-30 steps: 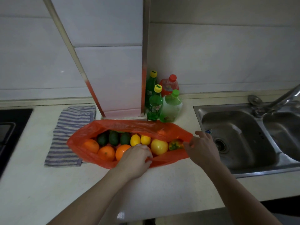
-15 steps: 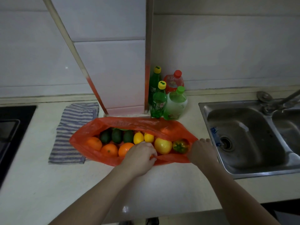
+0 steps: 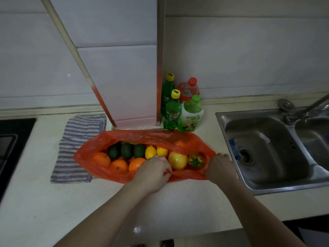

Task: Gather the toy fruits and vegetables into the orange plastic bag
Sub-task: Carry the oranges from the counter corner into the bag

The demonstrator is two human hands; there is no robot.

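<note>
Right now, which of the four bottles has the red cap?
The red-capped bottle, back right of the cluster against the wall. Its body is red too; the other three are green, with two yellow caps and one green cap.

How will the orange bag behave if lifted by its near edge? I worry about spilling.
The orange bag looks thin and floppy, so it would likely sag. Its mouth gapes wide, and round pieces like the oranges and lemons could roll out. Both hands gripping the rim should help.
</note>
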